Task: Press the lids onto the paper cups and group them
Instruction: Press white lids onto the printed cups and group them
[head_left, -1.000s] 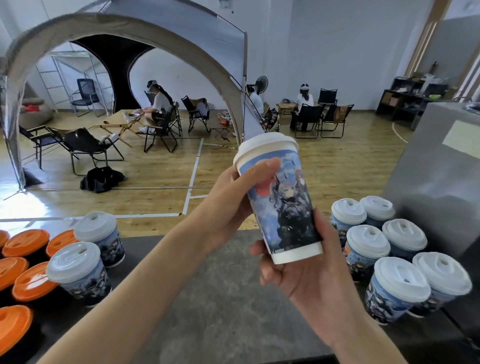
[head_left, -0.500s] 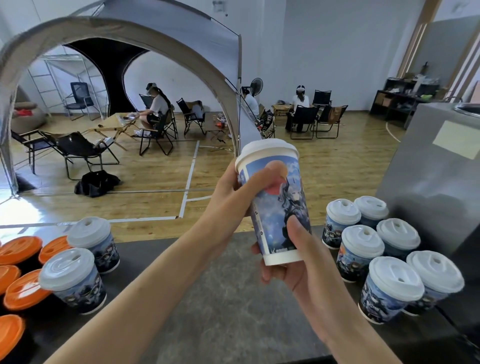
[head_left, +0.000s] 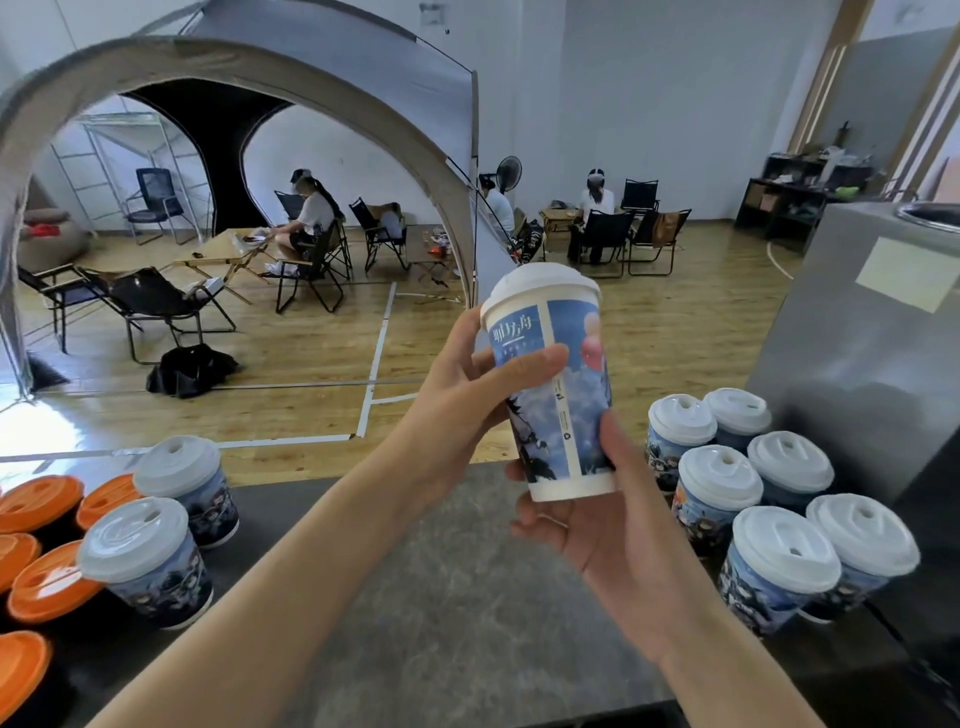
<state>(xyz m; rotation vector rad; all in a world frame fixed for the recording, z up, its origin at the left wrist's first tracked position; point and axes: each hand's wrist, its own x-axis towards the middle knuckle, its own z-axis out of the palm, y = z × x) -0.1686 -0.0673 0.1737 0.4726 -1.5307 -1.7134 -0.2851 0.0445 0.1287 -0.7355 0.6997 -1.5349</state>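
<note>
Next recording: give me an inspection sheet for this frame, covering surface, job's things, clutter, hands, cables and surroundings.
Surface: dark grey counter, mottled.
Job's things: held cup with its white lid on, above the counter; six lidded cups grouped at right; two lidded cups at left.
Clutter: orange lids at far left, on something dark.
Hands: left hand grips the held cup's upper wall; right hand holds its base.
Cables: thin dark line at far right, perhaps a cord; cannot tell.
Surroundings: grey cabinet at right; tent arch; seated people and folding chairs on a wooden floor.
</note>
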